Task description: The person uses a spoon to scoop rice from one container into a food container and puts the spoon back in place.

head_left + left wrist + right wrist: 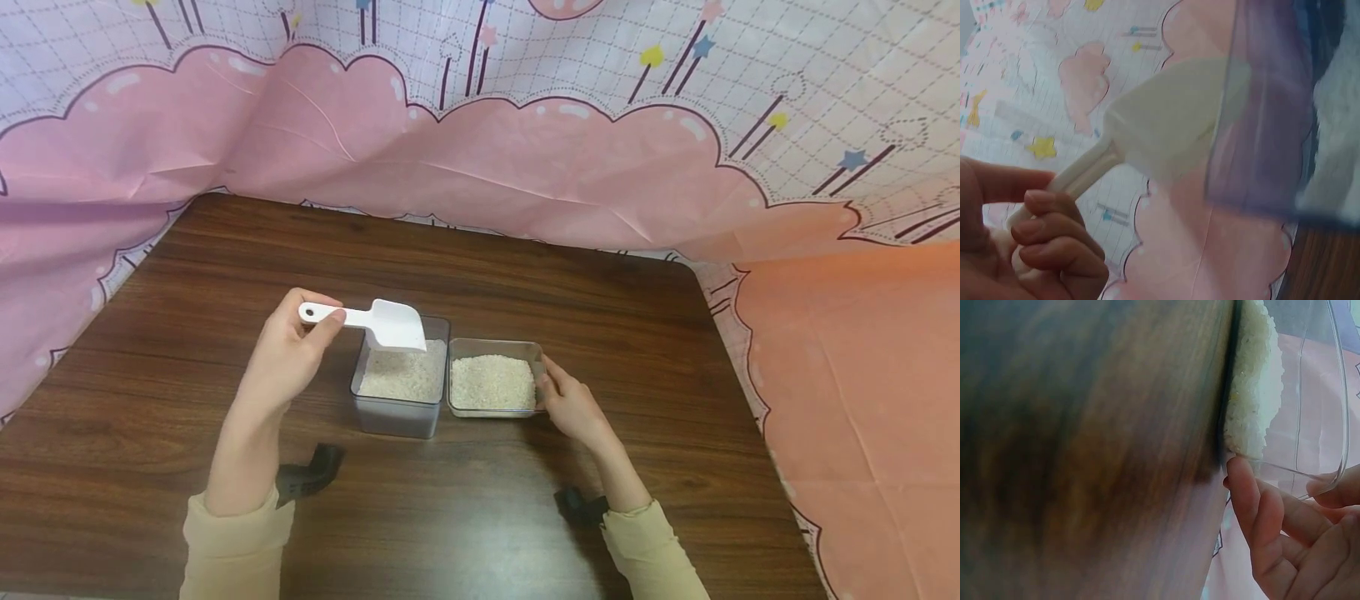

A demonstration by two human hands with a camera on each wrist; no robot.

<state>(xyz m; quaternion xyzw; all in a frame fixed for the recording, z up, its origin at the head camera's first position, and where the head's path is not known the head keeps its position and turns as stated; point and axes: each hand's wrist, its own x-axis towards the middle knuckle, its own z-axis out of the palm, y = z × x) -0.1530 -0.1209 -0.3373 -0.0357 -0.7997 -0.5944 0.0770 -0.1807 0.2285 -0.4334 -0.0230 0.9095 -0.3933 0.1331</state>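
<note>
A white plastic scoop is held by its handle in my left hand, thumb against the curled fingers. Its blade hangs above a tall, clear bin that holds white grains like rice. In the left wrist view, the scoop blade partly shows through the bin wall. Right beside that bin stands a shallower clear container with more of the grains. My right hand grips its right end; in the right wrist view, the thumb lies at the rim and the fingers lower down.
Both containers stand on a dark wooden table. A pink and white patterned cloth hangs behind it and along the sides. Black wrist mounts show near both sleeves.
</note>
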